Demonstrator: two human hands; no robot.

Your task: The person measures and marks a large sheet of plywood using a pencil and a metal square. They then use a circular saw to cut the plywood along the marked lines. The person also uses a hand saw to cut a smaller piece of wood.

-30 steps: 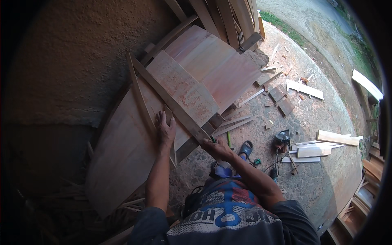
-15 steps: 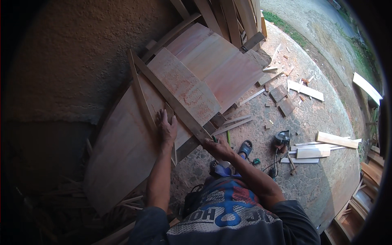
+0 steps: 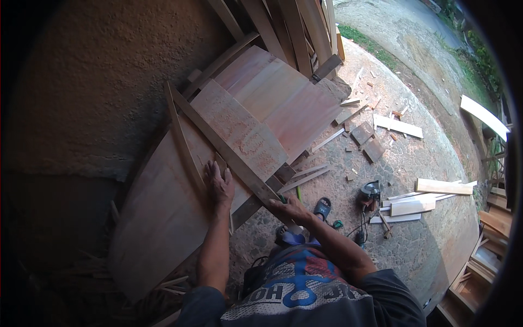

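My left hand point(image 3: 219, 184) lies with its fingers stretched out on a large pale wooden panel point(image 3: 163, 218). Its fingertips reach a thin wooden strip point(image 3: 220, 160), and a long curved wooden strip point(image 3: 185, 144) leans close beside it. My right hand point(image 3: 295, 210) is closed at the near end of a long straight board point(image 3: 218, 140). A small green piece point(image 3: 281, 198) shows at its fingers; what kind of thing it is cannot be made out. Past the straight board lies a flat plank point(image 3: 239, 128) strewn with sawdust, on top of wide joined boards point(image 3: 278, 98).
A circular saw point(image 3: 369, 195) with a cord stands on the stone floor to the right, beside stacked planks point(image 3: 412, 207). Offcuts point(image 3: 368, 141) are scattered behind it. Tall boards point(image 3: 297, 32) lean at the back, near a rough wall point(image 3: 109, 82). My sandalled foot point(image 3: 322, 207) is below the board's end.
The whole view has shifted slightly, so things sit lower and farther left. My right hand has drawn a little away from the straight board's end; my left hand stays in place on the panel.
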